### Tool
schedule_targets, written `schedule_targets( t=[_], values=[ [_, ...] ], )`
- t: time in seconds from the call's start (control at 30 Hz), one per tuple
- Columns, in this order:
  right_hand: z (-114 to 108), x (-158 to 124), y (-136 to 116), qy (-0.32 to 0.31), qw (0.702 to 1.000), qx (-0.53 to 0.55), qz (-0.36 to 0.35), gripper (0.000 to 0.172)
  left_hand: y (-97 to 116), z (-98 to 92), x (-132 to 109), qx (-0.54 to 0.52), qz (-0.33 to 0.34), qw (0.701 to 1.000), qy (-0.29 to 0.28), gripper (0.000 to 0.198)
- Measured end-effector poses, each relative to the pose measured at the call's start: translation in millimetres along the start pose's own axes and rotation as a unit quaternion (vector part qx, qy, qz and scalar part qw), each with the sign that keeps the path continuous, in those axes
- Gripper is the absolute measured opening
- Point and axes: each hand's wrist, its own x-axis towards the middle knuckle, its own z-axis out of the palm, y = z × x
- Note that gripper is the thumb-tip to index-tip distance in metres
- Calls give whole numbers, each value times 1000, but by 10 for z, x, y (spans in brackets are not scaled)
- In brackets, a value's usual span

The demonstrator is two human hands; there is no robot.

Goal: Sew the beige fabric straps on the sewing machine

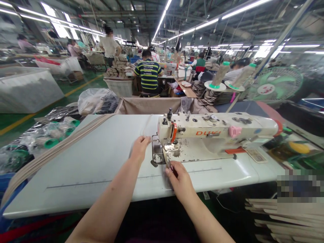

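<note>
A white sewing machine with orange lettering stands on the pale table. Left of its needle area, my left hand has thumb and fingers pinched together beside the metal plate. A faint pale strand seems to run up from those fingertips, too thin to name surely. My right hand, at the table's front edge, is closed on a narrow beige strip that reaches up toward the presser foot. The strip's lower end is hidden by the fingers.
Long beige strips drape over the table's left side. A fabric-lined bin stands behind the table. Thread cones and a green fan are at right. More strips lie lower right. Several people work beyond.
</note>
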Motion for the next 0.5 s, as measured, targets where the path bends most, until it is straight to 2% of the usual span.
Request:
schedule_targets(
  t=[0.1,0.2,0.33,0.5],
  values=[
    [74,48,-90,-78,993,73,42,29,42,-106,-185,-72,-17,997,10,38],
    [203,100,-111,-150,968,178,93,37,89,-224,-373,-101,-29,994,23,40],
    [368,189,-78,-162,937,262,166,49,157,-402,-612,-92,-39,995,30,39],
    [494,345,-78,-172,907,320,215,58,235,-607,-877,-45,9,999,19,34]
  ],
)
